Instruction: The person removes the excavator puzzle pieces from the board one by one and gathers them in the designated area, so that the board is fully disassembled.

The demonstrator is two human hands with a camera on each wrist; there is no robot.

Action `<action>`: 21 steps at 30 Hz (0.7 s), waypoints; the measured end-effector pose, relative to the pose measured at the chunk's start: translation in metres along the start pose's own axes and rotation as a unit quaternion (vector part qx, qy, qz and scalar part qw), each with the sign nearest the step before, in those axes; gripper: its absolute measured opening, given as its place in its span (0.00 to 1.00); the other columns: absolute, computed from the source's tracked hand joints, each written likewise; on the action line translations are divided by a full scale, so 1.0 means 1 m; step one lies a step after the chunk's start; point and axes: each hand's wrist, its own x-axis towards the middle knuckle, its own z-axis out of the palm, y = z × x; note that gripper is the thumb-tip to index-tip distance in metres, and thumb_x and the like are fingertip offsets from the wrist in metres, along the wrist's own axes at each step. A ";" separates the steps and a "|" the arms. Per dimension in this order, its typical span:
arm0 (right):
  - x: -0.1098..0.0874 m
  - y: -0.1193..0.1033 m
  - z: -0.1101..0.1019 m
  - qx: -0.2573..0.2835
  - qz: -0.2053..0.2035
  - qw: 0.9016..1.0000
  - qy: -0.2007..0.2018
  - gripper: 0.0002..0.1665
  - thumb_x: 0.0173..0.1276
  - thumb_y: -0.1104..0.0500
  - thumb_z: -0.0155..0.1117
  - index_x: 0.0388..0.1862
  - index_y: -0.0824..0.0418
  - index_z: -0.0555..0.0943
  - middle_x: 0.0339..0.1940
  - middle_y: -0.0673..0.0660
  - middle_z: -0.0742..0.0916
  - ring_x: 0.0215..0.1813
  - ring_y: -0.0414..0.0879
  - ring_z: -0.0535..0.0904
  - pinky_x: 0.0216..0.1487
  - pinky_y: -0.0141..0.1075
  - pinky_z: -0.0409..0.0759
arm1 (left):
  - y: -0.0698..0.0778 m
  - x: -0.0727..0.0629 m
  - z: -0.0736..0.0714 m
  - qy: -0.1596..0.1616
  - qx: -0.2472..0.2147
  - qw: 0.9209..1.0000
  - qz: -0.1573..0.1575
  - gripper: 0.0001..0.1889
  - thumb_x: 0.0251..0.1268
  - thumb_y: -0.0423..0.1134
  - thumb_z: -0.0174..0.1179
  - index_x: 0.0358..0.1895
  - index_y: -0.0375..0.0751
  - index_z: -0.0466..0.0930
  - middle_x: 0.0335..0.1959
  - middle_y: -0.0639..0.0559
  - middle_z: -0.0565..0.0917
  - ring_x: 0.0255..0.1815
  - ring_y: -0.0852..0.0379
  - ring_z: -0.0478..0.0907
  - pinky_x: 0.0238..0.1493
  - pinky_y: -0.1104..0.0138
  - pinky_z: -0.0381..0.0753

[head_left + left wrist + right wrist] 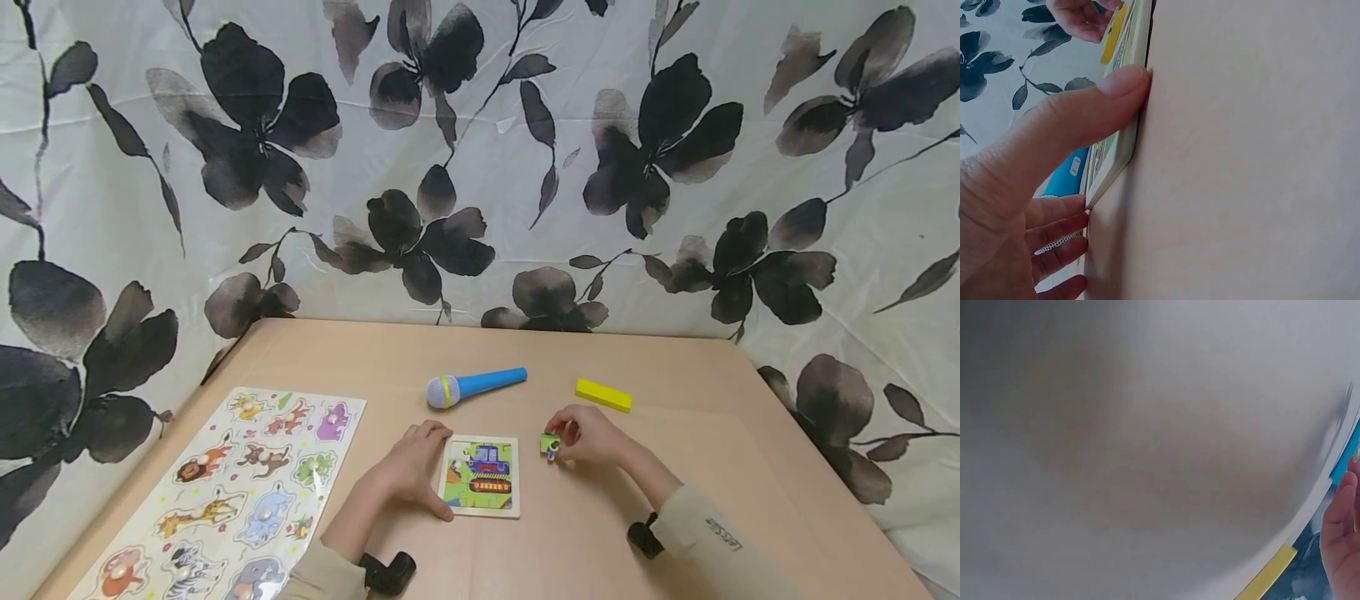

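Note:
A square jigsaw puzzle (492,479) lies flat on the table, its pale frame around a picture of a blue and red tracked vehicle. My left hand (408,471) holds it at the left side, thumb (1094,103) against the near edge and fingers by the far left corner. To the right, my right hand (588,435) pinches a small green puzzle piece (548,442) between thumb and fingertips. In the right wrist view, only part of the right hand (1341,528) shows at the right edge.
Behind the puzzle lies a blue toy microphone (480,385). A yellow block (603,395) is just beyond my right hand. On the left, a sheet of animal stickers (225,492) covers part of the table (675,375). A flowered cloth (525,167) hangs behind.

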 end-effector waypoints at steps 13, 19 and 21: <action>-0.004 0.007 -0.004 0.002 0.035 0.999 -0.006 0.17 0.48 0.67 0.72 0.39 0.63 0.81 0.32 0.51 0.81 0.30 0.45 0.70 0.27 0.29 0.74 | 0.001 0.000 -0.001 0.005 -0.005 1.000 0.008 0.58 0.18 0.57 0.78 0.60 0.30 0.64 0.60 0.40 0.65 0.59 0.43 0.61 0.60 0.50 0.65; -0.004 0.007 -0.005 -0.002 0.039 0.999 -0.010 0.17 0.48 0.67 0.73 0.39 0.64 0.81 0.31 0.51 0.81 0.30 0.45 0.70 0.26 0.29 0.73 | 0.001 0.001 0.000 0.006 -0.006 1.000 0.008 0.58 0.17 0.57 0.78 0.60 0.30 0.64 0.60 0.40 0.65 0.59 0.43 0.61 0.61 0.50 0.64; -0.004 0.008 -0.005 -0.004 0.037 0.999 -0.012 0.17 0.47 0.67 0.73 0.39 0.64 0.81 0.30 0.52 0.80 0.30 0.45 0.70 0.26 0.28 0.73 | 0.000 0.000 0.000 0.004 -0.005 1.000 0.005 0.58 0.16 0.57 0.79 0.60 0.31 0.64 0.60 0.40 0.65 0.59 0.44 0.61 0.61 0.50 0.64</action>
